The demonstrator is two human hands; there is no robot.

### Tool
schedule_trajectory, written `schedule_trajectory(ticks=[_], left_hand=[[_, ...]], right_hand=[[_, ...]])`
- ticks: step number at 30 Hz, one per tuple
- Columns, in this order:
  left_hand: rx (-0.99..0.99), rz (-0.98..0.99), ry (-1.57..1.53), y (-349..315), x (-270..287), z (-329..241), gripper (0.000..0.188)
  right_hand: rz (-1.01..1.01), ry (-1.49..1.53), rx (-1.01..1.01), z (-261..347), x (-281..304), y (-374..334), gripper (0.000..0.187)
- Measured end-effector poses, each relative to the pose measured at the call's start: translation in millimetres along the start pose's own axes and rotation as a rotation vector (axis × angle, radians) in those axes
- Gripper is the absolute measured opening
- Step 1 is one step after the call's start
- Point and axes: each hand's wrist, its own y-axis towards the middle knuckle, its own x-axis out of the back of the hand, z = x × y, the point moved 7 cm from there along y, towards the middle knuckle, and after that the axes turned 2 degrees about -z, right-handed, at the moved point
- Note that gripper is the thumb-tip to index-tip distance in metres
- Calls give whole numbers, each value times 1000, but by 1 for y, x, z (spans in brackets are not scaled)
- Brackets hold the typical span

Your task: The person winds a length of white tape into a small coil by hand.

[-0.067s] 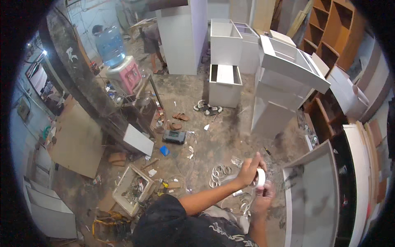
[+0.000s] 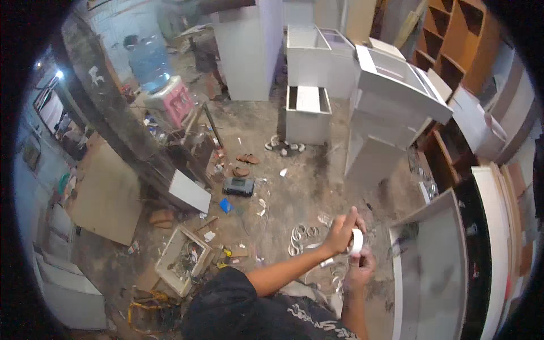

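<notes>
White roll [image 2: 357, 242] held by left hand [image 2: 341, 233], right hand [image 2: 362, 267] seemingly pinching its lower edge, open floor [image 2: 381, 286] beside cabinet rim [image 2: 396, 277]

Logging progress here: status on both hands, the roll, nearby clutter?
Left hand gripping white roll. Right hand at its lower edge, grip unclear. White coils on floor nearby.

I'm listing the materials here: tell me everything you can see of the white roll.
The white roll is a smooth, perhaps plastic ring, its curved band turned rightward. It is held up roughly on edge. The left hand grips it from the left, hiding part; the right hand is just below, seemingly touching its lower edge. Blur hides finer detail.
</notes>
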Motion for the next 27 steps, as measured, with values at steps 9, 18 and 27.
schedule_trajectory(ticks=[9,18,27], left_hand=[[-320,-9,277,-29,-2,-66,64],[-300,130,208,-18,6,-47,59],[-194,136,229,-20,1,-41,57]], right_hand=[[198,58,-7,21,-4,-1,33],[313,22,-168,21,-15,19,28],[234,213,-212,5,-10,4,30]])
